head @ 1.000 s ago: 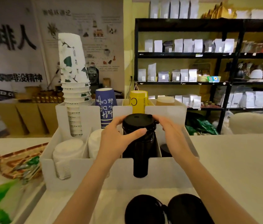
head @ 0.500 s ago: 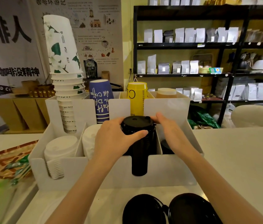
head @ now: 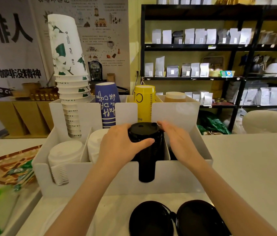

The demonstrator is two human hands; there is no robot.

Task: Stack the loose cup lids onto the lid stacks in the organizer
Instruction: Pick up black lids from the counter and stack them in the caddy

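A tall stack of black lids (head: 147,160) stands in a front slot of the white organizer (head: 127,180). My left hand (head: 120,148) wraps the stack's top from the left, thumb across its front. On the stack's right side my right hand (head: 179,142) rests, fingers straight and touching the top lid's rim. Two loose black lids (head: 151,218) (head: 200,218) lie on the counter close to me. White lid stacks (head: 64,155) (head: 96,143) fill the slots to the left. The slot right of the black stack holds something dark, mostly hidden.
Behind the lids stand paper cup stacks: white with green print (head: 68,68), blue (head: 106,103), yellow (head: 144,101), brown (head: 175,97). A woven tray (head: 3,166) with packets lies at left. Bare counter (head: 253,167) stretches right. Black shelves (head: 219,48) hold bags.
Both hands have stayed on the black stack's top. The stack has sunk slightly lower in its slot and the camera has tilted and drifted a little.
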